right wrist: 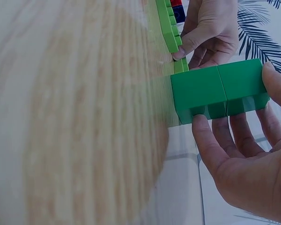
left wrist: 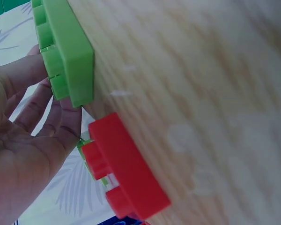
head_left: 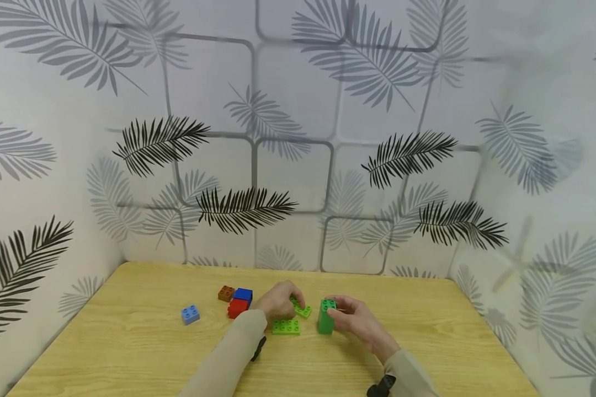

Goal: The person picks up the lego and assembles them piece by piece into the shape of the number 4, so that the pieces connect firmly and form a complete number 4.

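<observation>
Near the middle of the table, my left hand (head_left: 280, 300) reaches over a light green brick (head_left: 304, 311), thumb and fingers bent around it. A second light green brick (head_left: 286, 327) lies studs up just in front; in the left wrist view this nearer brick (left wrist: 79, 61) partly hides the fingers. My right hand (head_left: 360, 322) grips two stacked dark green bricks (head_left: 325, 322) standing upright on the table. In the right wrist view, the stack (right wrist: 220, 89) has fingers along one side and a fingertip at its top end.
Left of my left hand are a red brick (head_left: 238, 308), a dark blue brick (head_left: 244, 294) and a brown brick (head_left: 225, 293). Farther left lies a light blue brick (head_left: 190, 314). A patterned wall (head_left: 298, 242) stands behind the wooden table (head_left: 129, 342).
</observation>
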The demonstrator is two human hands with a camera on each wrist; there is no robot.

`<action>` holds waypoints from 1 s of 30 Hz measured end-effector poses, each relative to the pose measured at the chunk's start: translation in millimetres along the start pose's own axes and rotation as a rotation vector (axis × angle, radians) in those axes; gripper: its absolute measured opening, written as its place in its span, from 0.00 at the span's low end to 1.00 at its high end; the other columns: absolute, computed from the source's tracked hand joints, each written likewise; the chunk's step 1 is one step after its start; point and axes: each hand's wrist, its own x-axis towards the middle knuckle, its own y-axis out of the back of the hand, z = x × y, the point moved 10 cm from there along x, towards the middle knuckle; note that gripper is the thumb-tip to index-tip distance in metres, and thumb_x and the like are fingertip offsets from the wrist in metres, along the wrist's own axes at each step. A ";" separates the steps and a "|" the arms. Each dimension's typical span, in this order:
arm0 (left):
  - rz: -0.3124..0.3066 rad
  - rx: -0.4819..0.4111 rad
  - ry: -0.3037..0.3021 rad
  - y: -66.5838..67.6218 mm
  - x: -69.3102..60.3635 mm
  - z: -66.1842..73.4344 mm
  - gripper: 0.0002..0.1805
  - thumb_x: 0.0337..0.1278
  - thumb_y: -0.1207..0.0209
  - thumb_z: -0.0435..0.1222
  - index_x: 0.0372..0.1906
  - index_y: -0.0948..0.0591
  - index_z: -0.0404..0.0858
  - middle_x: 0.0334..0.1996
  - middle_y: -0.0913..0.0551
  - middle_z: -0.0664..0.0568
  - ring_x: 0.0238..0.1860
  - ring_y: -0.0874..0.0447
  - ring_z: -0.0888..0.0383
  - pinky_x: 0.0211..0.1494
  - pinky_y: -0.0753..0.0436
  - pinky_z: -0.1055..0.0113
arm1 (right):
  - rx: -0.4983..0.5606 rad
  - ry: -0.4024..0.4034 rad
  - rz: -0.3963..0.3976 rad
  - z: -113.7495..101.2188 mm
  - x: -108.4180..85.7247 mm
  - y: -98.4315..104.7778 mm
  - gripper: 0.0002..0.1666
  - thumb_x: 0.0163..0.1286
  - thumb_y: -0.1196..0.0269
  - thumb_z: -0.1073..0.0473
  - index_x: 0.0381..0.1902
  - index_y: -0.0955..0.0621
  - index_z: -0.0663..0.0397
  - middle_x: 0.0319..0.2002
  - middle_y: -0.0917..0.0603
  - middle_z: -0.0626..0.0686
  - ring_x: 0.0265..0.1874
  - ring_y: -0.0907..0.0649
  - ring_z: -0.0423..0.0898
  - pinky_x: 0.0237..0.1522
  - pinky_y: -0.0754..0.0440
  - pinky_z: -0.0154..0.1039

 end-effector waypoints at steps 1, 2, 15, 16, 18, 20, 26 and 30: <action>0.001 0.005 0.000 -0.4 -0.4 -1.0 0.20 0.37 0.39 0.16 0.28 0.14 0.45 0.46 0.18 0.53 0.44 0.26 0.56 0.43 0.22 0.62 | 0.003 -0.002 0.001 0.6 0.0 -0.4 0.33 0.69 0.36 0.48 0.67 0.27 0.56 0.61 0.24 0.60 0.52 0.19 0.45 0.52 0.18 0.46; 0.001 0.007 -0.001 -0.5 -0.7 -1.8 0.20 0.37 0.39 0.16 0.28 0.14 0.45 0.47 0.18 0.53 0.45 0.26 0.56 0.44 0.22 0.62 | 0.004 -0.003 0.001 1.3 0.1 -0.7 0.33 0.69 0.36 0.48 0.67 0.28 0.57 0.61 0.24 0.60 0.51 0.19 0.45 0.52 0.18 0.45; -0.020 0.058 -0.047 -1.2 -0.8 3.2 0.20 0.40 0.38 0.16 0.31 0.13 0.46 0.44 0.15 0.55 0.50 0.22 0.56 0.53 0.20 0.57 | 0.019 0.002 -0.012 -3.0 -2.3 -2.7 0.33 0.71 0.38 0.50 0.69 0.30 0.59 0.62 0.25 0.62 0.52 0.19 0.46 0.55 0.19 0.49; -0.021 0.061 -0.057 -1.0 -0.9 4.7 0.20 0.40 0.37 0.16 0.31 0.13 0.45 0.42 0.15 0.55 0.49 0.21 0.56 0.53 0.19 0.56 | 0.019 0.002 -0.010 -3.4 -2.4 -2.7 0.33 0.71 0.38 0.50 0.69 0.30 0.59 0.63 0.25 0.62 0.52 0.19 0.46 0.55 0.19 0.49; -0.025 0.056 -0.067 -1.5 -1.5 6.1 0.18 0.42 0.35 0.18 0.32 0.13 0.44 0.40 0.14 0.55 0.45 0.20 0.56 0.51 0.19 0.56 | 0.016 0.001 -0.008 -3.8 -2.6 -2.6 0.33 0.71 0.38 0.50 0.69 0.30 0.59 0.63 0.26 0.63 0.53 0.20 0.46 0.56 0.20 0.49; -0.030 0.042 -0.065 -2.1 -2.3 6.3 0.16 0.43 0.33 0.19 0.33 0.13 0.43 0.39 0.14 0.54 0.44 0.20 0.56 0.51 0.19 0.56 | 0.014 -0.001 -0.004 -3.8 -2.8 -2.7 0.33 0.71 0.38 0.50 0.68 0.29 0.58 0.64 0.26 0.63 0.53 0.20 0.46 0.56 0.20 0.50; -0.028 -0.056 -0.037 -1.8 -4.8 3.6 0.12 0.50 0.31 0.28 0.39 0.15 0.44 0.42 0.16 0.52 0.46 0.20 0.54 0.51 0.19 0.54 | 0.017 0.001 -0.003 -2.0 -3.5 -3.2 0.32 0.72 0.39 0.50 0.69 0.30 0.57 0.64 0.27 0.63 0.55 0.21 0.48 0.56 0.20 0.50; -0.006 -0.161 -0.026 2.1 -6.9 1.7 0.12 0.52 0.32 0.33 0.43 0.17 0.46 0.45 0.19 0.52 0.47 0.22 0.54 0.49 0.20 0.53 | 0.024 0.005 -0.012 -1.2 -2.3 -4.0 0.34 0.71 0.38 0.49 0.70 0.31 0.57 0.65 0.27 0.63 0.56 0.21 0.49 0.56 0.20 0.49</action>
